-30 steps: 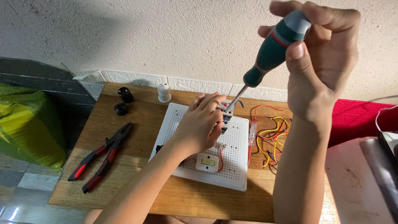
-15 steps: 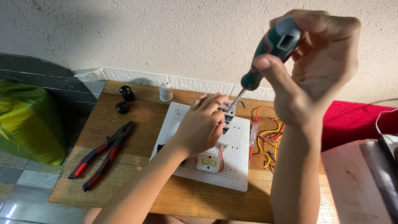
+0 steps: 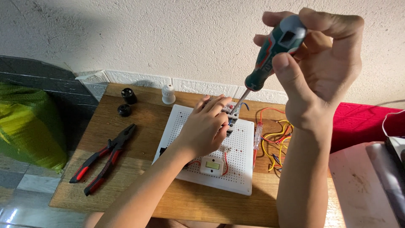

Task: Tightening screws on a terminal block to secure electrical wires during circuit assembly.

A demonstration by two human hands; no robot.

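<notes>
Screwdriver (image 3: 270,55), green-and-black handle, sits in our right hand (image 3: 320,71): fingers wrapped around the handle top, shaft angled down-left, tip meeting a small component (image 3: 230,118) near the top edge of the white perforated board (image 3: 240,169). Our left hand (image 3: 206,126) lies over the board, fingers curled onto that component, pinning it; whether it truly grips we cannot tell. Board lies flat on the wooden counter (image 3: 126,139), carrying a small pale switch module (image 3: 211,165) with red wires. Loose red and yellow wires (image 3: 274,139) lie just right of the board. Red-handled pliers (image 3: 103,158) lie well left of it; two black knobs (image 3: 126,101) and a white ceramic piece (image 3: 168,93) sit near the wall.
</notes>
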